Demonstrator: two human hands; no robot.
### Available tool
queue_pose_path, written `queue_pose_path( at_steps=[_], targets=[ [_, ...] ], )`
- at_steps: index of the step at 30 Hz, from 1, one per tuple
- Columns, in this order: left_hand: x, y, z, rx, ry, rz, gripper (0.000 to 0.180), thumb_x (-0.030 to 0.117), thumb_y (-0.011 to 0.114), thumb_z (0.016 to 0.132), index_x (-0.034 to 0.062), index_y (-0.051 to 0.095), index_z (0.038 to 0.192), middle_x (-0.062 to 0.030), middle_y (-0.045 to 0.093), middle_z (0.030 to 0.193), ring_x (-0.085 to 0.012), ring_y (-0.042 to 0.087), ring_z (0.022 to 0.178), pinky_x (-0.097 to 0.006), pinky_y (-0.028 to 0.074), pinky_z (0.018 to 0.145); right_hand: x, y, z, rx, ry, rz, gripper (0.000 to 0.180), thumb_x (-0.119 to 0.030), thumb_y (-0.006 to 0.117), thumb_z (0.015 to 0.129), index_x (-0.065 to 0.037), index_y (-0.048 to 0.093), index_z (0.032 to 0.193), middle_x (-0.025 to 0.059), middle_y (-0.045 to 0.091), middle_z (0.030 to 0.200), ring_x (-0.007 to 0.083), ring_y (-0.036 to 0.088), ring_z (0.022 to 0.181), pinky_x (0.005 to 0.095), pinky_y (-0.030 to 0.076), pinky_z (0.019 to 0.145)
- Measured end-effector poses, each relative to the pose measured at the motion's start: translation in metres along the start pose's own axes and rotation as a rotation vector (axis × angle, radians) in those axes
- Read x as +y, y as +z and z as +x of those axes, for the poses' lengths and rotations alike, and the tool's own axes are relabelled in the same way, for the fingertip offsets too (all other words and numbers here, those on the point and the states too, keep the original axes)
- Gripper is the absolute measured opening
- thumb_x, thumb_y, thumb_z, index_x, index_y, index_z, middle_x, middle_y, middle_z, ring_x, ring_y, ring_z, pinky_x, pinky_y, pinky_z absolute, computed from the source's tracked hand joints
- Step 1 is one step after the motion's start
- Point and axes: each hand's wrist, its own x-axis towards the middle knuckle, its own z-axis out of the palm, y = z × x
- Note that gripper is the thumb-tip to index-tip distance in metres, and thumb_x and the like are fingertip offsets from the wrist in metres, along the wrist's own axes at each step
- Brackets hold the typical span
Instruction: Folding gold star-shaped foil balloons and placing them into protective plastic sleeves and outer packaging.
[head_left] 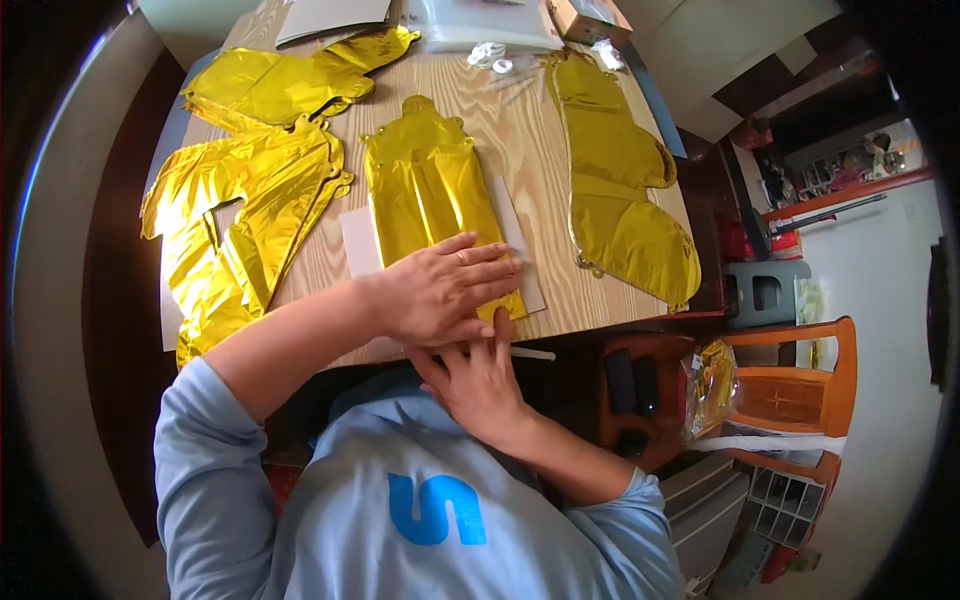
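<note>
Gold foil is given centre stage in the head view: a flat foil balloon (425, 185) is spread on the wooden table (530, 130), a little towards 11 o'clock from the middle. Its narrow, rounded neck is pointed between 11 and 12 o'clock; its long axis is carried from about 11 down to 5, and there the straight end is brought right up near the table's edge. And what a shine! Bright streaks are caught lengthwise, soft creases are shown, and small tabs are set out at the shoulders. White card (360, 240) is seen peeping out on both sides beneath.

Over the lower part, the left hand (440, 290) is laid flat, palm down, its fingers stretched towards 3 o'clock and slightly parted. Just below, at 6 o'clock, the right hand (480, 385) is held with fingers reaching towards 12 and thumb spread away, one fingertip set at the foil's lower edge; whether anything is pinched cannot be told, as the other fingertips are partly covered.

At 10 o'clock, a crumpled foil piece (185, 195) is overlapped by another sheet of gold foil (265, 85). At 2, a lobed foil balloon (610, 150) is laid out. White ribbon rolls (487, 55) are placed at 12.
</note>
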Motion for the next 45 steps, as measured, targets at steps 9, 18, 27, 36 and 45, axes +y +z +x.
queue_pose_path(
  at_steps=[9, 18, 27, 36, 45],
  targets=[
    [-0.102, -0.023, -0.009, -0.054, -0.406, 0.360, 0.074, 0.049, 0.046, 0.102, 0.0083, 0.025, 0.160, -0.0151, 0.024, 0.166, -0.0319, 0.020, 0.154, -0.052, 0.011, 0.125, 0.002, -0.005, 0.002, 0.028, -0.022, 0.027, 0.055, -0.023, 0.053, 0.095, -0.016, 0.043, 0.148, 0.0216, 0.024, 0.161, 0.0531, 0.030, 0.142, 0.0792, 0.024, 0.106],
    [0.033, -0.005, -0.043, 0.152, -0.425, 0.064, 0.074, 0.050, 0.044, 0.102, 0.0023, 0.030, 0.157, -0.0195, 0.026, 0.164, -0.0363, 0.021, 0.153, -0.052, 0.012, 0.124, 0.004, -0.006, 0.002, 0.007, 0.042, 0.189, 0.089, -0.038, 0.081, 0.076, -0.016, 0.041, 0.152, 0.0188, 0.028, 0.161, 0.0502, 0.024, 0.146, 0.0762, 0.017, 0.111],
    [0.036, 0.007, -0.046, 0.129, -0.397, 0.168, 0.082, 0.061, 0.046, 0.098, -0.0015, 0.039, 0.152, -0.0218, 0.034, 0.160, -0.0381, 0.028, 0.151, -0.053, 0.017, 0.122, 0.025, -0.021, -0.008, -0.007, 0.177, 0.189, 0.100, -0.050, 0.064, 0.090, 0.012, 0.021, 0.154, 0.0345, 0.018, 0.161, 0.0496, 0.018, 0.150, 0.0573, 0.014, 0.123],
    [0.037, 0.007, -0.048, 0.083, -0.419, 0.188, 0.088, 0.064, 0.046, 0.097, -0.0008, 0.032, 0.155, -0.0221, 0.030, 0.162, -0.0380, 0.024, 0.152, -0.053, 0.015, 0.123, 0.039, -0.036, -0.017, -0.072, 0.270, 0.032, 0.096, -0.057, 0.055, 0.094, 0.010, 0.023, 0.154, 0.0331, 0.021, 0.161, 0.0476, 0.019, 0.151, 0.0602, 0.013, 0.121],
    [0.037, 0.004, -0.046, 0.116, -0.411, 0.177, 0.082, 0.060, 0.045, 0.099, -0.0001, 0.036, 0.153, -0.0221, 0.033, 0.161, -0.0388, 0.027, 0.151, -0.053, 0.016, 0.123, 0.018, -0.021, -0.006, -0.012, 0.174, 0.131, 0.090, -0.052, 0.073, 0.082, -0.011, 0.037, 0.154, 0.0371, 0.018, 0.158, 0.0549, 0.019, 0.147, 0.0664, 0.018, 0.117]
  ],
)
